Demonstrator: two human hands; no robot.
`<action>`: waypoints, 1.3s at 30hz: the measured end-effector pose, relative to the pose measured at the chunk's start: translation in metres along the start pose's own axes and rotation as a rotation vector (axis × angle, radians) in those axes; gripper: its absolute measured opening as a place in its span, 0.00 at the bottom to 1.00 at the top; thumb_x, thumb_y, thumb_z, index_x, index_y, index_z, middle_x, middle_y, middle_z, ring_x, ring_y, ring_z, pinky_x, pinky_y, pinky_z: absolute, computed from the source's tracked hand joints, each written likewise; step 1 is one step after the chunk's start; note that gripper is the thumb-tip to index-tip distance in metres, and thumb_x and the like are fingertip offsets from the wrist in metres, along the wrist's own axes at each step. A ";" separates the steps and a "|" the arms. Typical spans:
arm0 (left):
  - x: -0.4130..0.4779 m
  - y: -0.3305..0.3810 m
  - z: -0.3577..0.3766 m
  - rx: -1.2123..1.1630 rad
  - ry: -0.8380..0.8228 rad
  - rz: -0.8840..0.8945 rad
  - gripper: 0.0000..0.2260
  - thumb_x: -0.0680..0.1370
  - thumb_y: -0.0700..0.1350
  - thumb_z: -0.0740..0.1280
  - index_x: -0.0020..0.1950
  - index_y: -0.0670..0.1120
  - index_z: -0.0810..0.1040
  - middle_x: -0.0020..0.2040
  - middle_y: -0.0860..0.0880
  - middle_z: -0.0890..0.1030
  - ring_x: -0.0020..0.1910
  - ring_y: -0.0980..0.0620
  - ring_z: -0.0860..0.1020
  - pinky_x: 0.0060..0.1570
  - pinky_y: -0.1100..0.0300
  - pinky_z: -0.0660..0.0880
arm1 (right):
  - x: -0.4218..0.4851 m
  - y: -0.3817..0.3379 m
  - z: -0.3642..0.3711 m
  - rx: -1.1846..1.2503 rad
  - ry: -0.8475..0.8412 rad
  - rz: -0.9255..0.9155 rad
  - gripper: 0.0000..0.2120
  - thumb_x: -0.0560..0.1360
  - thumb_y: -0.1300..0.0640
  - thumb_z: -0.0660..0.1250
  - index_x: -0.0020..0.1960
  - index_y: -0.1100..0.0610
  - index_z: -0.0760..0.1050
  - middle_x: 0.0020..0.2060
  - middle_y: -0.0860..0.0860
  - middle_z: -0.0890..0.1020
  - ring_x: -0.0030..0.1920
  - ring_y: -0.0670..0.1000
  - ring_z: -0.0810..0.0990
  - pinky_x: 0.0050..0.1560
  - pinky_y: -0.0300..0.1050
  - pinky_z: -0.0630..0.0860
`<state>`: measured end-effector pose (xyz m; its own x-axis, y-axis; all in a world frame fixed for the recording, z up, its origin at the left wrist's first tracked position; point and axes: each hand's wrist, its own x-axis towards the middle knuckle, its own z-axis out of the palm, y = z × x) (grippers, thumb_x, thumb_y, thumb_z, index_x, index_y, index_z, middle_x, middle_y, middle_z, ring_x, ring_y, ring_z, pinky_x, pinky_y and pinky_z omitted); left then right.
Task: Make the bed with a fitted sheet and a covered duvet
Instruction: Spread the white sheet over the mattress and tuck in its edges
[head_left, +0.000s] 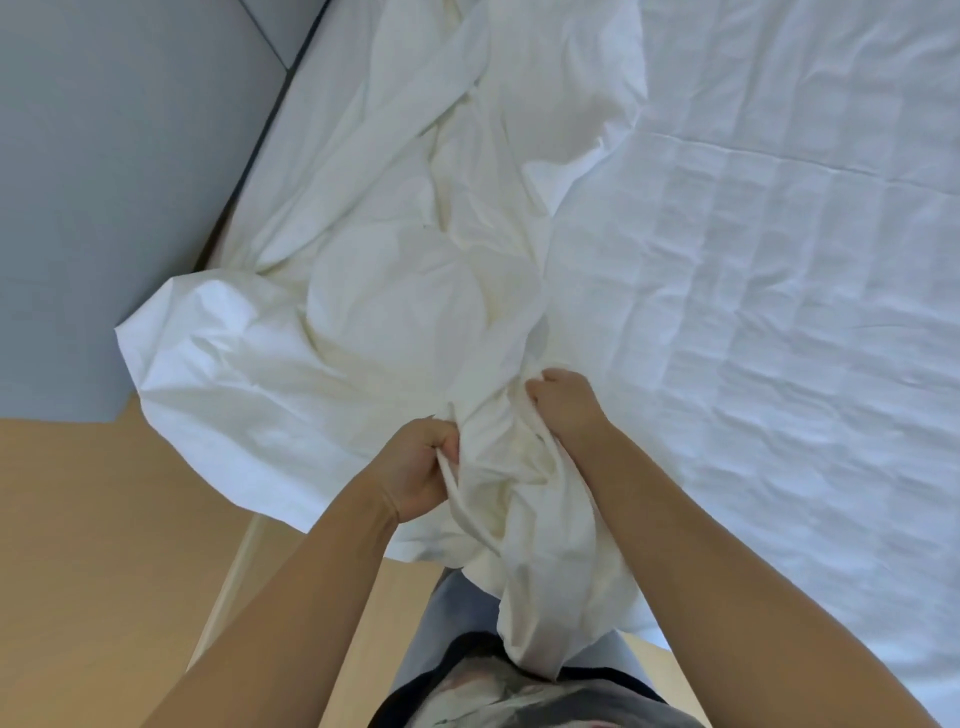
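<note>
A crumpled cream-white sheet (395, 291) lies in a heap along the left side of the bed and hangs over its near corner. My left hand (421, 467) grips a bunched edge of this sheet just off the bed's corner. My right hand (563, 400) is curled into the folds of the same sheet a little farther onto the bed. To the right, a flatter white bedding layer (779, 270) with square crease lines covers the mattress. Part of the sheet drapes down toward my waist.
A grey wall or panel (104, 182) runs along the bed's left side. Light wooden floor (104, 545) shows at the lower left, beside the bed's corner. My own body and clothing fill the bottom middle of the view.
</note>
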<state>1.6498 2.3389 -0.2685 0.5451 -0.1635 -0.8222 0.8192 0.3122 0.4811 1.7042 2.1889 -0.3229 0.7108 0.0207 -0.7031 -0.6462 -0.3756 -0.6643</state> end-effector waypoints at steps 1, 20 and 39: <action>0.001 0.000 0.000 0.022 0.029 -0.006 0.16 0.56 0.33 0.55 0.36 0.38 0.79 0.37 0.44 0.79 0.37 0.45 0.78 0.36 0.59 0.76 | -0.002 -0.002 -0.002 0.124 0.071 -0.004 0.15 0.74 0.64 0.58 0.31 0.56 0.59 0.28 0.51 0.63 0.29 0.48 0.61 0.22 0.32 0.57; 0.020 0.049 0.103 0.608 0.323 0.330 0.09 0.76 0.38 0.56 0.35 0.44 0.68 0.31 0.48 0.68 0.30 0.50 0.66 0.26 0.66 0.61 | -0.094 0.005 -0.045 0.220 0.239 -0.392 0.12 0.76 0.55 0.65 0.33 0.51 0.73 0.26 0.45 0.71 0.29 0.43 0.68 0.31 0.35 0.67; 0.061 0.137 0.116 0.981 0.197 0.289 0.14 0.72 0.49 0.68 0.48 0.40 0.71 0.41 0.49 0.74 0.37 0.50 0.75 0.31 0.61 0.73 | -0.042 -0.079 -0.044 -0.273 0.139 -0.497 0.14 0.74 0.65 0.53 0.56 0.55 0.71 0.38 0.49 0.79 0.34 0.43 0.77 0.32 0.36 0.71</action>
<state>1.8157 2.2626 -0.2172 0.7769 -0.0205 -0.6293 0.4954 -0.5970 0.6310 1.7378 2.1767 -0.2294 0.9521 0.1407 -0.2714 -0.1437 -0.5777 -0.8035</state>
